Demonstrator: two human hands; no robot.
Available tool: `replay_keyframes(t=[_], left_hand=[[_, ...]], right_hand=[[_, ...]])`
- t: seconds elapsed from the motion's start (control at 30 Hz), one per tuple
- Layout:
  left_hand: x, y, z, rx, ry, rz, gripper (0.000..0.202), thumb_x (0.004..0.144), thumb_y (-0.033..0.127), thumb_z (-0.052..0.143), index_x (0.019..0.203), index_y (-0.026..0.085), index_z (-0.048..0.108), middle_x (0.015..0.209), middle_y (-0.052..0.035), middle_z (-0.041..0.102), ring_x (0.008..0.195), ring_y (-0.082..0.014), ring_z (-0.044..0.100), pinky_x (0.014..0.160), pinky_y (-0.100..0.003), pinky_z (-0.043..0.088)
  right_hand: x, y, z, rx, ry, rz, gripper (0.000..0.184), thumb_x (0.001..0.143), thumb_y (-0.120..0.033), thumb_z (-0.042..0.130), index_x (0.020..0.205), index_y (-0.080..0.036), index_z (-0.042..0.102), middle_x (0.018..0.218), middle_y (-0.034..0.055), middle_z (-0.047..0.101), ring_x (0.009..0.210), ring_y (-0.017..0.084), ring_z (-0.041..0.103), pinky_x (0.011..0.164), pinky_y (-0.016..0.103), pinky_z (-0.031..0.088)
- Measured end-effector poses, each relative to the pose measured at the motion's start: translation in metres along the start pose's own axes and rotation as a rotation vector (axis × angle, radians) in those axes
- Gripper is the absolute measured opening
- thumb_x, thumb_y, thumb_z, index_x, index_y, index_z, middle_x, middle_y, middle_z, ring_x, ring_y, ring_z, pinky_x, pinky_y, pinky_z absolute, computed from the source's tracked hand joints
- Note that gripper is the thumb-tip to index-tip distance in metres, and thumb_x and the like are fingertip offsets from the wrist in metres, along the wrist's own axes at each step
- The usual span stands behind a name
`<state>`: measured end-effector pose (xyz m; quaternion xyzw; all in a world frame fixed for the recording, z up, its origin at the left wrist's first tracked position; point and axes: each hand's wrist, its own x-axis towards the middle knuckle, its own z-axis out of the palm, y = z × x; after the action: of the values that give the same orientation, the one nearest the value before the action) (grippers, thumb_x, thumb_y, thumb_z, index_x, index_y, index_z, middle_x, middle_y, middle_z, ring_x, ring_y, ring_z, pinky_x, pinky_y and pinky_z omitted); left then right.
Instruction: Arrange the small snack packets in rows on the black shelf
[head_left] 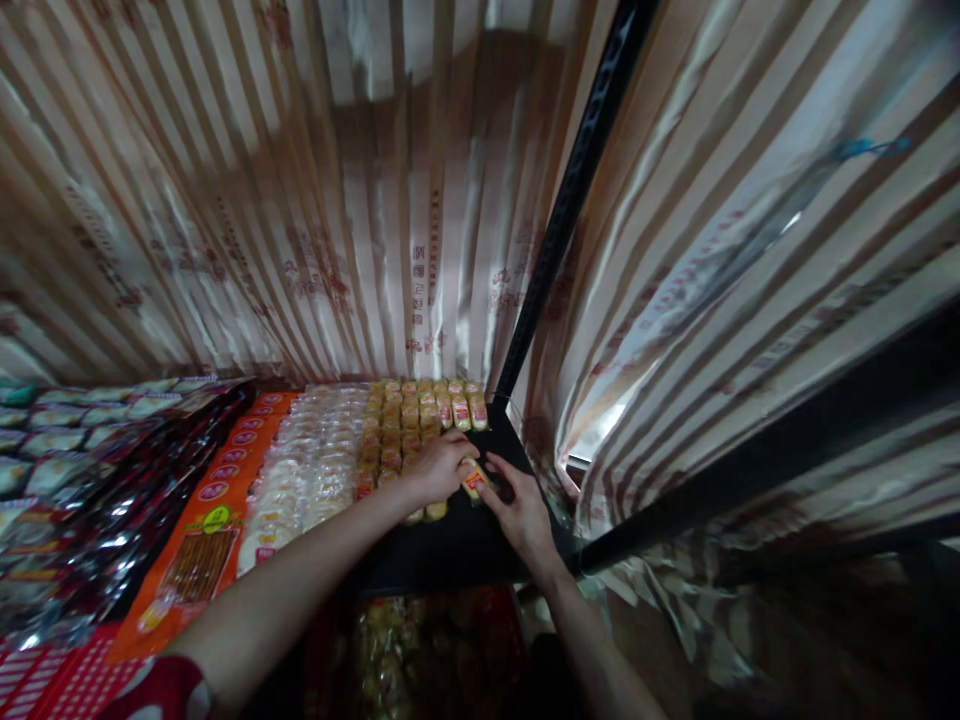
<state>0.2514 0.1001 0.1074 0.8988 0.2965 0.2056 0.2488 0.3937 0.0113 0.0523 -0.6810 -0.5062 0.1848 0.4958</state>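
Note:
Over the dark shelf, a small yellow snack packet (473, 479) with a red and yellow label is held between my two hands. The fingers of my left hand (442, 468) close on its upper left end. From the right, my right hand (523, 508) grips its lower right side with the thumb, the fingers curled near it. Just beyond and left of my hands lie rows of matching yellow packets (409, 412), several standing against the back. My left hand and forearm hide some of these rows.
A black shelf (450, 550) carries the rows, with a black metal post (559, 220) at its corner. Leftward are clear-wrapped pale snacks (315, 440), an orange bag (217, 490) and dark bags (142, 480). Striped plastic sheeting (300, 200) hangs behind. A red basket (67, 680) sits lower left.

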Motion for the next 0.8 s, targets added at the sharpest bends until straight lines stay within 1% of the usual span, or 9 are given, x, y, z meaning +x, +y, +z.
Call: replay_keyframes(t=[0.07, 0.13, 0.2, 0.3, 0.37, 0.47, 0.57, 0.67, 0.8], left_hand=[[0.013, -0.001, 0.000, 0.065, -0.050, 0.016, 0.023, 0.081, 0.016, 0.047, 0.098, 0.019, 0.063, 0.101, -0.0033, 0.058, 0.093, -0.0139, 0.056, 0.087, -0.025, 0.045], [0.022, -0.002, 0.003, 0.142, -0.071, -0.005, 0.025, 0.082, 0.015, 0.044, 0.100, 0.018, 0.062, 0.103, -0.0041, 0.057, 0.094, -0.0144, 0.056, 0.087, -0.026, 0.045], [0.028, -0.002, 0.007, 0.234, -0.048, -0.050, 0.028, 0.082, 0.013, 0.043, 0.104, 0.017, 0.059, 0.110, -0.0061, 0.055, 0.098, -0.0155, 0.055, 0.087, -0.026, 0.045], [0.030, 0.002, 0.012, 0.397, 0.034, -0.084, 0.031, 0.081, 0.012, 0.042, 0.108, 0.014, 0.056, 0.118, -0.0100, 0.051, 0.105, -0.0193, 0.052, 0.087, -0.030, 0.046], [0.029, 0.005, 0.015, 0.506, 0.042, -0.031, 0.030, 0.081, 0.011, 0.041, 0.106, 0.012, 0.057, 0.114, -0.0115, 0.054, 0.107, -0.0222, 0.050, 0.090, -0.033, 0.044], [0.030, 0.005, 0.022, 0.672, -0.072, 0.066, 0.028, 0.080, 0.011, 0.041, 0.100, 0.007, 0.062, 0.102, -0.0135, 0.062, 0.106, -0.0247, 0.051, 0.097, -0.039, 0.037], [0.036, -0.003, 0.033, 0.820, -0.180, 0.044, 0.030, 0.079, 0.009, 0.041, 0.098, 0.005, 0.064, 0.106, -0.0159, 0.063, 0.111, -0.0265, 0.051, 0.101, -0.041, 0.032], [0.043, -0.015, 0.044, 0.852, -0.191, 0.006, 0.031, 0.078, 0.008, 0.042, 0.099, 0.006, 0.065, 0.116, -0.0166, 0.060, 0.118, -0.0285, 0.047, 0.102, -0.044, 0.030], [0.048, -0.035, 0.056, 0.845, -0.185, -0.024, 0.032, 0.076, 0.009, 0.043, 0.099, 0.007, 0.066, 0.116, -0.0178, 0.060, 0.118, -0.0303, 0.046, 0.101, -0.047, 0.030]], right_hand=[[0.011, 0.001, 0.002, -0.104, -0.029, -0.048, 0.037, 0.070, -0.045, 0.060, 0.096, -0.021, 0.068, 0.093, 0.0060, 0.068, 0.089, 0.022, 0.059, 0.082, 0.036, 0.045], [0.021, 0.004, 0.008, -0.131, -0.044, -0.006, 0.035, 0.071, -0.047, 0.058, 0.091, -0.021, 0.068, 0.085, 0.0051, 0.068, 0.076, 0.020, 0.059, 0.073, 0.033, 0.046], [0.030, 0.009, 0.018, -0.108, -0.038, 0.055, 0.036, 0.071, -0.047, 0.056, 0.091, -0.020, 0.067, 0.081, 0.0037, 0.067, 0.067, 0.017, 0.058, 0.066, 0.030, 0.046], [0.044, 0.017, 0.033, -0.083, -0.004, 0.126, 0.032, 0.072, -0.043, 0.052, 0.091, -0.020, 0.066, 0.079, 0.0022, 0.067, 0.065, 0.016, 0.059, 0.063, 0.027, 0.045], [0.053, 0.022, 0.041, -0.103, 0.028, 0.158, 0.029, 0.073, -0.038, 0.050, 0.090, -0.021, 0.066, 0.079, 0.0022, 0.068, 0.067, 0.017, 0.060, 0.063, 0.027, 0.044], [0.067, 0.027, 0.051, -0.129, 0.052, 0.187, 0.029, 0.073, -0.036, 0.048, 0.091, -0.021, 0.065, 0.078, 0.0027, 0.068, 0.069, 0.018, 0.061, 0.062, 0.027, 0.044], [0.079, 0.028, 0.061, -0.119, 0.063, 0.193, 0.031, 0.073, -0.039, 0.050, 0.095, -0.020, 0.062, 0.074, 0.0018, 0.066, 0.067, 0.017, 0.061, 0.062, 0.026, 0.044], [0.087, 0.027, 0.070, -0.104, 0.064, 0.158, 0.027, 0.073, -0.038, 0.052, 0.092, -0.021, 0.058, 0.072, -0.0002, 0.065, 0.063, 0.015, 0.060, 0.059, 0.024, 0.042], [0.091, 0.029, 0.079, -0.119, 0.063, 0.115, 0.018, 0.074, -0.039, 0.051, 0.081, -0.022, 0.054, 0.069, -0.0011, 0.064, 0.059, 0.014, 0.058, 0.057, 0.023, 0.040]])
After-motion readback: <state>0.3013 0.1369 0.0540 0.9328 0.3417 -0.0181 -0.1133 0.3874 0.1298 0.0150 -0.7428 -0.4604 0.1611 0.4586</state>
